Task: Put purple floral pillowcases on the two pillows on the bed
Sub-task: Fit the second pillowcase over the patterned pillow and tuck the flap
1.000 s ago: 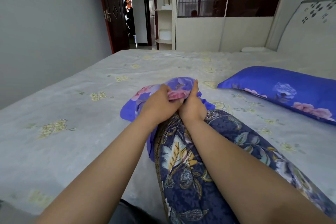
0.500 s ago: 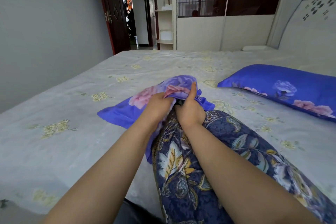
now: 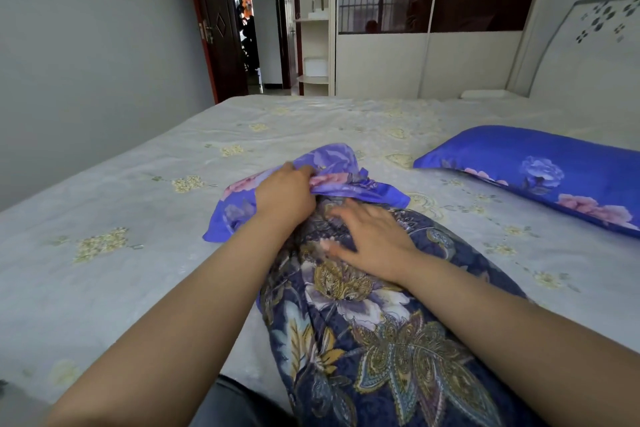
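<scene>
Second pillow under way, first one done by the look of it: a covered pillow [image 3: 540, 177] in purple floral cloth lying toward the head end of the bed [image 3: 104, 184], near the right edge, well apart from the work. In hand, the dark floral pillow [image 3: 381, 340], stretched lengthwise from the near edge of the bed toward the middle, far end just meeting the bunched purple pillowcase [image 3: 311, 180]. Left hand [image 3: 284, 198] gripping the gathered cloth at the pillow's far end, fingers curled into the folds. Right hand [image 3: 372, 239] resting flat on top of the pillow just behind that end, fingers spread and straight, pressing down and holding nothing. Judged stage: mouth of the case being found and fitted over the pillow's end, with almost all of the pillow bare. Cannot tell whether the far corners are inside the opening yet, hidden under the bunched folds. Next move likely calls for squeezing the pillow's end narrow, holding the opening wide, then drawing the cloth toward the near edge a bit at a time, keeping both corners seated and the fabric from twisting.
</scene>
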Available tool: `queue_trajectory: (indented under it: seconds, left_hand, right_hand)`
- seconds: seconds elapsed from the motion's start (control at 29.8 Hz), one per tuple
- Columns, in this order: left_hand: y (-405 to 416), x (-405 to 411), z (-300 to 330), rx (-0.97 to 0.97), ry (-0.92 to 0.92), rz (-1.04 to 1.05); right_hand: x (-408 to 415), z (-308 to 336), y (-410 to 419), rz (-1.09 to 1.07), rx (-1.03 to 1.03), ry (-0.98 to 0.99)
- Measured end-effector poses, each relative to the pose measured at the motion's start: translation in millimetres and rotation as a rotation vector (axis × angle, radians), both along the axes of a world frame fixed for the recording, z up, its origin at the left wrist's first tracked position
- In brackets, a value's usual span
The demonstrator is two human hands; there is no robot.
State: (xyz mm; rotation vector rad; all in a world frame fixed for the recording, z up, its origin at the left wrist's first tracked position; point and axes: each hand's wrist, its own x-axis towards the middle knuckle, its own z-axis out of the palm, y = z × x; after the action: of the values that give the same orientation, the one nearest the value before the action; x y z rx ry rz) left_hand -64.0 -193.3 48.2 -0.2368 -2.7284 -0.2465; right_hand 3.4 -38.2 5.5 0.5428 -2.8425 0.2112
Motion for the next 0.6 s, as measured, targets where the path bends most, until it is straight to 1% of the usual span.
queue_trajectory:
  seconds: [0.03, 0.07, 0.1, 0.17, 0.24, 0.3, 0.34, 0.4, 0.44, 0.5, 0.54, 0.6]
  left_hand:
    - [6, -3, 4, -0.033, 0.034, -0.012]
    - [11, -6, 9, -0.021, 0.040, -0.019]
    - [16, -8, 13, 0.047, 0.023, -0.019]
    - [24, -9, 19, 0.284, -0.043, -0.031]
    - [38, -5, 22, 0.489, -0.156, -0.080]
    - [47, 2, 22, 0.561, -0.270, -0.135]
    - [50, 6, 22, 0.559, -0.304, -0.155]
    - [51, 11, 20, 0.539, -0.317, -0.184]
    - [48, 12, 20, 0.518, -0.295, -0.197]
    - [39, 17, 19, 0.407, -0.222, -0.206]
    - [33, 17, 20, 0.341, -0.183, -0.202]
    - [24, 17, 22, 0.238, -0.137, -0.168]
  right_hand:
    - [3, -1, -5, 0.011, 0.056, -0.019]
    - [3, -4, -8, 0.015, 0.105, -0.018]
    - [3, -7, -11, 0.018, 0.144, -0.008]
    - [2, -13, -18, 0.033, 0.199, 0.023]
    - [-1, -22, -19, 0.043, 0.227, 0.017]
    - [-3, -27, -23, 0.034, 0.236, -0.005]
    - [-2, -29, -25, 0.020, 0.215, -0.006]
    - [2, -35, -28, -0.031, 0.090, 0.056]
    - [4, -37, -31, -0.062, 0.015, 0.120]
    - [6, -40, -35, -0.136, -0.100, 0.220]
    - [6, -39, -36, -0.167, -0.128, 0.237]
    - [5, -36, -40, -0.199, -0.104, 0.263]
